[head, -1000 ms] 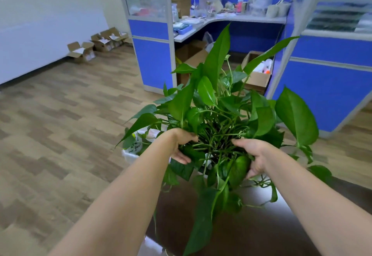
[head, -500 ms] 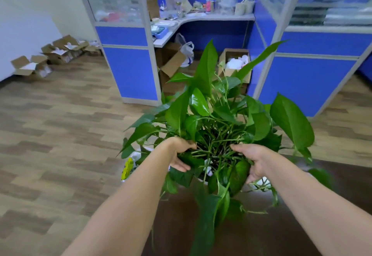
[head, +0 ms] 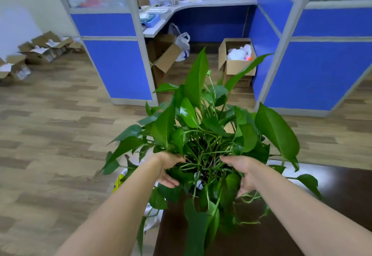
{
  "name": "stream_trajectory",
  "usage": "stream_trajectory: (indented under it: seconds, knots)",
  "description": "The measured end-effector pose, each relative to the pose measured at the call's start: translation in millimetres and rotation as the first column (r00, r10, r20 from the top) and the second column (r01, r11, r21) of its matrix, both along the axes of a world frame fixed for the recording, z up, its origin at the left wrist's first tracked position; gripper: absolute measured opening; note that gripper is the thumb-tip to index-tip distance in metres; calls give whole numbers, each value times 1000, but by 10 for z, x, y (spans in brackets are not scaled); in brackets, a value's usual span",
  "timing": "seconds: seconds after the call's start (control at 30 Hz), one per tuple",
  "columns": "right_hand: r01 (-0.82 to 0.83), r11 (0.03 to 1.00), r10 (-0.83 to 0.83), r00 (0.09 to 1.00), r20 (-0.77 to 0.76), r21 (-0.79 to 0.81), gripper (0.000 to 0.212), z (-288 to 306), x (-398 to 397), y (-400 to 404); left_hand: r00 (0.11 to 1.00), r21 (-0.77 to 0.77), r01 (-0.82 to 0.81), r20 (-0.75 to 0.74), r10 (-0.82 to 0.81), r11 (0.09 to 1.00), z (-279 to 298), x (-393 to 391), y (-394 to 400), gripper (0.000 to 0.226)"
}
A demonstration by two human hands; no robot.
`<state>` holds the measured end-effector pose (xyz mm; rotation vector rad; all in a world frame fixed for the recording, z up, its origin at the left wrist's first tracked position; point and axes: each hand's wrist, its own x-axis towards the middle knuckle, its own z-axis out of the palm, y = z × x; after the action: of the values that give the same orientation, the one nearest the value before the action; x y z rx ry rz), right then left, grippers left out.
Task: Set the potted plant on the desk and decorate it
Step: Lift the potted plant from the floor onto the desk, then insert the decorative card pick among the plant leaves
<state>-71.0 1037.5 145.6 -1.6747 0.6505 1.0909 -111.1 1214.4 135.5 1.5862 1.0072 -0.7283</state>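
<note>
A leafy green potted plant (head: 203,134), with broad glossy pointed leaves and thin trailing stems, is held between two bare hands over the near corner of a dark brown glossy table (head: 332,191). The pot itself is hidden by the foliage, so whether its base touches the table cannot be told. The left hand (head: 168,170) is pressed against the left side of the plant's base, its fingers curled in under the leaves. The right hand (head: 244,175) is set against the right side, its fingers reaching down among the stems; both hands are closed on the plant from opposite sides, well apart from each other. Several leaves hang down over the table edge toward the camera, and one large leaf stands out to the right above the table.

Below the plant on the left, on the wood-patterned plank floor (head: 50,134), a white plastic bag (head: 153,215) with a yellow patch is partly seen. Beyond the plant, blue office partitions (head: 118,68) with grey frames and glazed tops are seen around a cluttered grey curved worktop (head: 201,5). Under that worktop, open brown cardboard boxes (head: 237,62) are standing on the floor, one filled with white material. More open cardboard boxes (head: 42,48) are lined along the white wall at the far left.
</note>
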Motion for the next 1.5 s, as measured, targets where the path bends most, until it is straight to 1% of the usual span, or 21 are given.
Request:
stream_trajectory:
  seconds: [0.2,0.43,0.57,0.67,0.7,0.77,0.8,0.87,0.97,1.0,1.1,1.13,1.2,1.27,1.33,1.37,1.43,1.47,1.5]
  knots:
    - [61,998,-61,998,9,-27,58,-629,294,229,999,-45,43,17,-42,998,-718,415,232,68]
    - [93,994,-95,995,-19,-53,59,-1002,582,399,995,-45,100,17,-99,994,-1154,793,404,69]
    - [134,988,-135,991,-7,-78,60,-1066,658,479,991,-19,136,15,-136,991,-1274,926,462,68]
    - [124,987,-124,992,3,-105,60,-1105,682,484,985,9,170,15,-170,985,-1307,985,493,68]
    - [112,987,-113,994,-1,-111,55,-1135,689,480,983,16,182,11,-182,983,-1314,999,503,68]
    - [103,987,-106,994,-25,-120,37,-1181,690,490,980,33,199,4,-199,979,-1318,1006,520,68]
    - [110,986,-115,993,-35,-125,35,-1201,684,492,978,40,207,3,-207,978,-1318,1001,526,68]
    - [122,984,-128,991,-34,-133,39,-1242,679,486,976,48,218,11,-218,975,-1312,984,533,68]
    - [110,985,-115,993,-34,-130,37,-1242,658,505,973,68,230,21,-232,971,-1312,956,530,69]
    - [90,987,-95,995,-28,-131,39,-1239,639,520,972,74,233,21,-235,970,-1311,940,524,70]
    - [14,989,-11,1000,19,-146,68,-1241,584,527,972,82,229,30,-232,970,-1307,890,496,68]
    - [-12,988,18,999,37,-154,75,-1236,553,524,973,78,223,39,-226,972,-1298,874,487,67]
    - [-35,980,55,994,98,-197,81,-1194,470,518,975,70,208,67,-213,976,-1259,838,472,65]
    - [-45,967,102,971,217,-250,80,-1146,369,501,975,49,185,112,-190,981,-1196,779,469,65]
    - [-105,925,235,913,333,-365,78,-1077,255,464,975,12,139,175,-139,990,-1103,671,474,65]
    - [-157,879,340,868,363,-449,78,-1032,196,447,972,-13,110,212,-105,994,-1053,605,477,65]
    - [-240,741,553,748,366,-627,78,-931,76,417,955,-69,41,295,-19,997,-938,459,469,67]
    - [-250,680,626,687,368,-690,74,-897,19,402,943,-97,14,331,19,995,-876,379,448,68]
    - [-237,651,664,638,390,-721,67,-865,-34,395,930,-113,-10,363,51,994,-829,308,428,68]
